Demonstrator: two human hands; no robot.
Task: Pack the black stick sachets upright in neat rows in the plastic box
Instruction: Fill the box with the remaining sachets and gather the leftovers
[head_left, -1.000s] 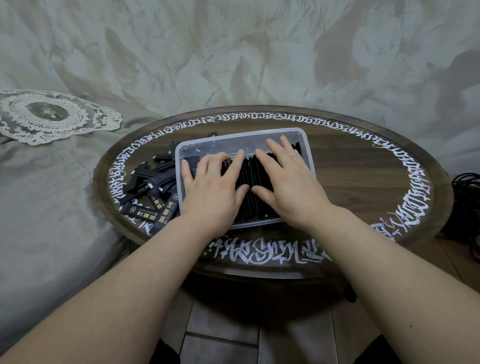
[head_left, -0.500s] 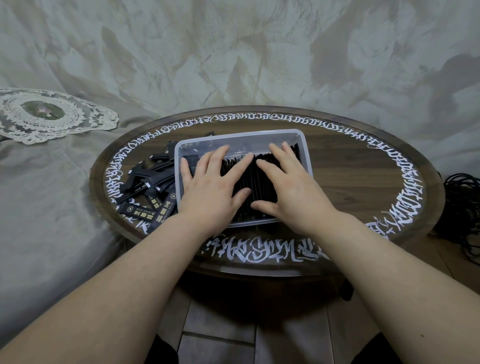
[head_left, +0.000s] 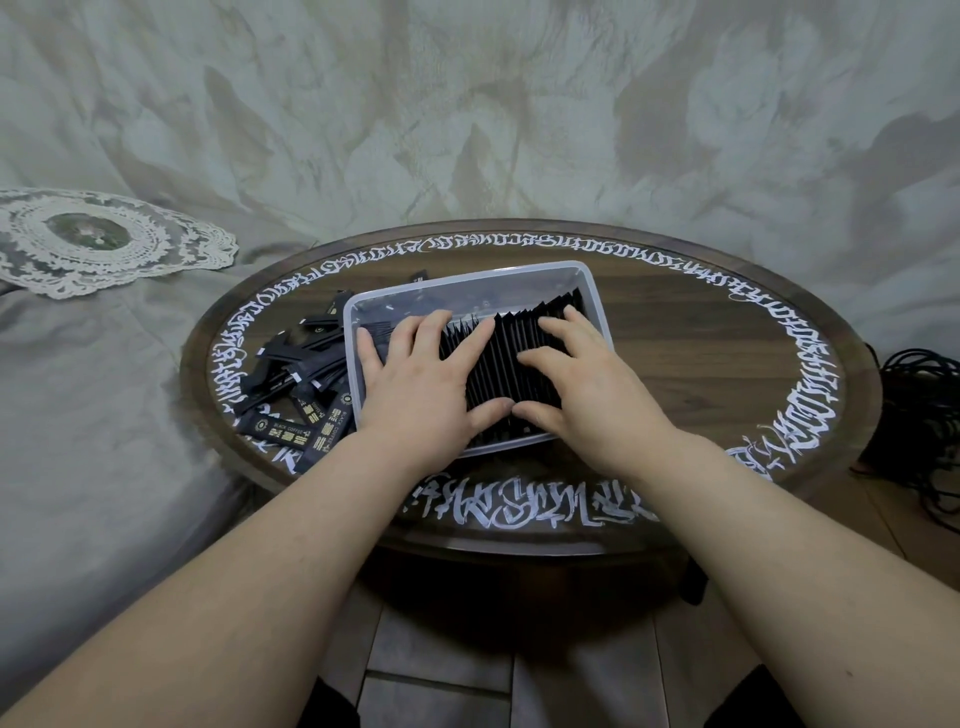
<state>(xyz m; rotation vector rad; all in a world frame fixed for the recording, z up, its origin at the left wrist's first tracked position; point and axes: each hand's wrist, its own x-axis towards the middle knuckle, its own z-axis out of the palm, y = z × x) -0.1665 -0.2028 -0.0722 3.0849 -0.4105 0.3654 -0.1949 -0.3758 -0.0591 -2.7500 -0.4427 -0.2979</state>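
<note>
A clear plastic box (head_left: 470, 280) sits in the middle of the round wooden table (head_left: 691, 353). Inside it a dense row of upright black stick sachets (head_left: 501, 358) runs from left to right. My left hand (head_left: 421, 384) lies flat on the left part of the row, fingers spread and straight. My right hand (head_left: 582, 384) presses flat on the right part, its thumb meeting my left thumb at the box's near side. A loose pile of black sachets (head_left: 296, 389) lies on the table left of the box.
The table's rim carries white calligraphy (head_left: 514, 506). A grey cloth-covered surface with a lace doily (head_left: 93, 239) lies to the left. Black cables (head_left: 924, 415) sit on the floor at the right. A patterned wall stands behind.
Both hands have slid slightly across the sachet tops, the thumbs coming together at the near side. The box and the loose pile have stayed put.
</note>
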